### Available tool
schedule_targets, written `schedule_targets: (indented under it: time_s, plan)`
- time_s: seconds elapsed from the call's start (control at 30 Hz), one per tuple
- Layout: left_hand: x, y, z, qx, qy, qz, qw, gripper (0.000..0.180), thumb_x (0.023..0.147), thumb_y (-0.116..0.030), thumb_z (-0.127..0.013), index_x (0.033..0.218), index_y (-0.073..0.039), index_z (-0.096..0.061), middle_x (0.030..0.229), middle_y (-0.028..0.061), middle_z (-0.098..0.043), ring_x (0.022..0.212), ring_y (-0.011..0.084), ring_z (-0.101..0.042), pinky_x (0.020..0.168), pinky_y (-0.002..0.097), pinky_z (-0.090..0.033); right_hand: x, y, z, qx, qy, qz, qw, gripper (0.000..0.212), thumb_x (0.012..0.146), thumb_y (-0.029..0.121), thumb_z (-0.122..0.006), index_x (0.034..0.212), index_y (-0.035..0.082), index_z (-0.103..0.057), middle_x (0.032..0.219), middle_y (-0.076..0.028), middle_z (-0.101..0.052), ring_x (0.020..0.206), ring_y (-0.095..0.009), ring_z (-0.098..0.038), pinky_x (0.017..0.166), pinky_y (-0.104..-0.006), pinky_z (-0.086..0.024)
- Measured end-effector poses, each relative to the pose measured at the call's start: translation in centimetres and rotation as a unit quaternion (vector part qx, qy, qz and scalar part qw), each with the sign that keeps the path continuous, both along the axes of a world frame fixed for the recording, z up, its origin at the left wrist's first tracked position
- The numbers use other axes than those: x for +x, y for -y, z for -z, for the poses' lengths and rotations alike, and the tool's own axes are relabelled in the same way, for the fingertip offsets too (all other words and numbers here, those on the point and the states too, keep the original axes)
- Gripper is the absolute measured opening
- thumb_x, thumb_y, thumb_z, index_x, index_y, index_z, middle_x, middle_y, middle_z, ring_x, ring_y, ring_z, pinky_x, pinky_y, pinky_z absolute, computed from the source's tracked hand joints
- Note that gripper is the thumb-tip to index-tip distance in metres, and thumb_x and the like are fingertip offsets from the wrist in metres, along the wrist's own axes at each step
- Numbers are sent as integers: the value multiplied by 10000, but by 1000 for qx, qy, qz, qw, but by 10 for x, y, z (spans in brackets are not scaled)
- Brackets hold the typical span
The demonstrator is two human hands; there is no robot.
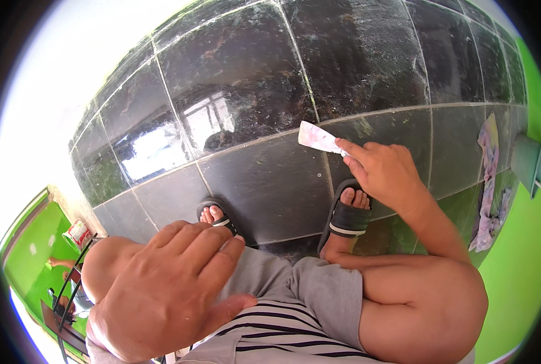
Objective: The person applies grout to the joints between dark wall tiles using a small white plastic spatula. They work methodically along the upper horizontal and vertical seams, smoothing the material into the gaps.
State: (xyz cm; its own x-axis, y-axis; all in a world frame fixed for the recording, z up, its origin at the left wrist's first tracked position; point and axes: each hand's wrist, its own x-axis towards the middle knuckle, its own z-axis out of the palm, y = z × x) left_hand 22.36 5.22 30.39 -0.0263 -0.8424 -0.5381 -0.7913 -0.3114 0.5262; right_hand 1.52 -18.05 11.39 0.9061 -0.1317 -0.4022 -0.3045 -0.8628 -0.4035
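My right hand is closed round the handle of a putty knife, its index finger stretched along the tool. The wide blade is whitish with pinkish smears and points left, over the joint between dark floor tiles. I cannot tell whether the blade touches the floor. Close to the camera, my left hand hangs above my left knee and lap, back of the hand up. Its fingers are stretched out, thumb apart, and nothing shows in it.
Beyond the joint the dark tiles look wet, shiny and streaked with whitish residue. A stained cloth lies along the right side, near a green dustpan-like thing by the green wall. Far left are a paint can and another person's hand.
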Motion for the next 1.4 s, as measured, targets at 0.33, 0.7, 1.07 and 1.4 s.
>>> schedule_targets:
  time_s: [0.33,0.7,1.07,1.4]
  plan:
    - [8,-3,-2,39,-28,15,999,550,920,-445,-756,1163,43,-688,1122,170,-699,1050,325,-688,929,420,-561,42,59,-8,21,22,-61,998,275,949,208,-677,1204,155,-764,921,-120,-764,868,-341,-712,759,-466,-555]
    - [12,-4,14,22,-118,21,993,545,922,-423,-744,1163,60,-671,1113,187,-689,1038,324,-677,941,417,-546,87,-25,16,14,31,-96,995,215,995,225,-625,1158,129,-727,757,-119,-724,722,-329,-727,640,-454,-557]
    - [22,-9,16,20,-128,12,992,545,913,-428,-743,1150,57,-675,1129,182,-685,1054,329,-673,954,430,-541,105,-9,4,31,21,-116,992,242,975,212,-663,1175,104,-749,772,-129,-726,765,-327,-731,699,-472,-558]
    - [34,-18,19,34,-50,0,998,543,891,-411,-750,1157,57,-683,1132,177,-686,1055,324,-676,965,440,-538,112,28,-19,-35,-41,-25,998,287,977,232,-666,1226,117,-748,895,-143,-758,895,-316,-723,804,-480,-544]
